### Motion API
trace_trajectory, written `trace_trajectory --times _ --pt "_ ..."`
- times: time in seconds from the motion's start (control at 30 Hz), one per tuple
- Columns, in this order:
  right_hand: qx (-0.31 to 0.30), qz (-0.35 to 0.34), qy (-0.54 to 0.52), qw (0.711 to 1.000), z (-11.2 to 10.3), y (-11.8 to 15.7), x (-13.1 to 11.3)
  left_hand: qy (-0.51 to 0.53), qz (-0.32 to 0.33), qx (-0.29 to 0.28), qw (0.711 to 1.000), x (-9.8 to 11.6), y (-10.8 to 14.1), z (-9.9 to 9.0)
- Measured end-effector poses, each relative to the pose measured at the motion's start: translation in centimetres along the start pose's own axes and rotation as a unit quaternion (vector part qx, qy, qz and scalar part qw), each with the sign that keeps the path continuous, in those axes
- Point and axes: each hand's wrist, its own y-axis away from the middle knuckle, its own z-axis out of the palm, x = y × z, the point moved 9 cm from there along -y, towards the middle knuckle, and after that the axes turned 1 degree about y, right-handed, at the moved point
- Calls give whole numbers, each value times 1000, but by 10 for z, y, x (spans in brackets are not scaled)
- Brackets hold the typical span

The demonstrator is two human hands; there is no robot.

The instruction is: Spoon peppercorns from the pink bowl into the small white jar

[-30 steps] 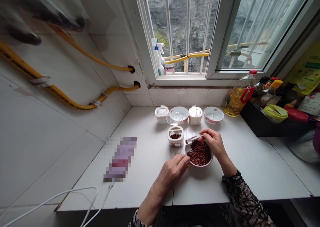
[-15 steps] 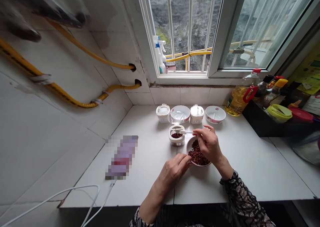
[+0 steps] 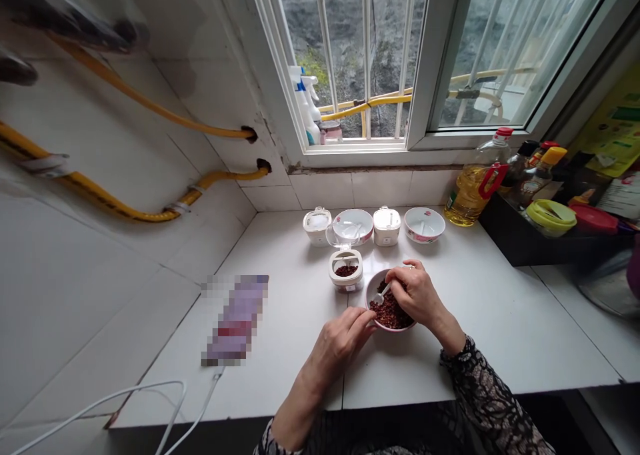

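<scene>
My right hand (image 3: 413, 293) pinches a small white spoon (image 3: 379, 299), its bowl down among the reddish-brown peppercorns (image 3: 393, 316). They lie in a white bowl (image 3: 371, 284) with a pink rim. At the bowl's near left edge, my left hand (image 3: 345, 335) grips the rim between thumb and fingers. Just behind and to the left stands a seasoning jar (image 3: 346, 280) with its clear lid raised, holding some of the same dark red peppercorns. The lower part of the spoon's handle is hidden in my right fingers.
Behind stand two more white seasoning jars (image 3: 317, 227) and two floral bowls (image 3: 425, 226). An oil bottle (image 3: 467, 191) and a black rack (image 3: 520, 245) of condiments are at the right. A blurred-out purple object (image 3: 237, 318) with a white cable lies at the left.
My right hand has brought the spoon from over the open jar down into the bowl of peppercorns. My left hand keeps its place at the bowl's rim. The view has shifted slightly.
</scene>
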Motion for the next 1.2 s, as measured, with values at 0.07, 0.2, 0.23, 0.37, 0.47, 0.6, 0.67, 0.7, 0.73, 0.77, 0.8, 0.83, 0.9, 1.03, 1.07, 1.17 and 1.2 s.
trace_trajectory --times 0.07,0.2,0.23,0.37,0.47,0.6,0.67,0.7,0.73,0.77,0.8,0.83,0.9,1.03,1.07,1.17,1.2 --pt "13 21 -18 1000 -3 0 4 2 -1 -2 1000 0 0 0" --pt "33 69 -46 996 -8 0 15 4 3 7 1000 0 0 -1" --pt "34 80 -52 995 -8 0 17 4 4 7 1000 0 0 -1" --pt "26 95 -71 993 -4 0 22 3 5 5 1000 1 -1 -1" --pt "23 106 -92 990 -2 1 24 4 7 7 1000 2 -1 -2" --pt "12 116 -113 987 0 0 23 6 6 11 1000 2 -2 -2" --pt "16 117 -116 986 -1 -1 22 10 6 11 1000 1 -2 -2" --pt "18 119 -120 985 -2 -1 22 12 6 11 1000 1 -2 -1" --pt "19 121 -129 984 -2 -2 22 13 7 12 1000 1 -2 -1" --pt "18 126 -141 982 -2 -2 23 14 8 14 1000 1 -2 -2" --pt "17 133 -158 978 -1 -1 24 16 8 15 1000 1 -2 -2" --pt "16 143 -177 974 -1 -1 26 17 8 15 1000 1 -2 -2" --pt "18 166 -211 963 0 1 30 22 7 15 1000 1 -2 -2" --pt "30 214 -265 940 -1 3 40 20 9 15 1000 2 -3 -2" --pt "33 226 -279 933 -1 4 43 19 11 15 1000 2 -3 -2" --pt "46 256 -315 913 -4 5 52 18 18 21 999 2 -2 -2" --pt "51 263 -326 907 -5 6 55 17 20 23 999 2 -2 -2"
